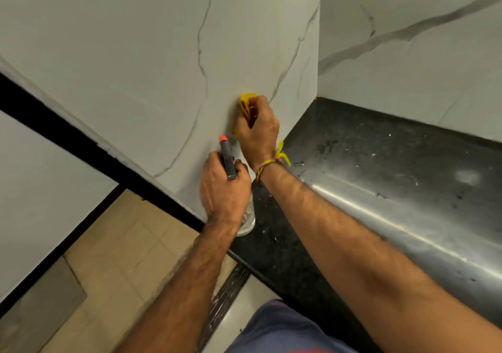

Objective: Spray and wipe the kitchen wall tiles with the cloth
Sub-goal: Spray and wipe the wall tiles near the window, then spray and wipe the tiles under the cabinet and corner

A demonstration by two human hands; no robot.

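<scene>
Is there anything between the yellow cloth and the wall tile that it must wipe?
Nothing visible. The right hand presses the yellow cloth directly against the marble-pattern wall tile. The spray bottle, held in the left hand, sits just below and left of the cloth, beside it, not between cloth and tile.

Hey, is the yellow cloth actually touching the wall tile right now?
Touching. In the head view the right hand presses the bunched yellow cloth flat against the marble-look wall tile, with no gap visible between them.
</scene>
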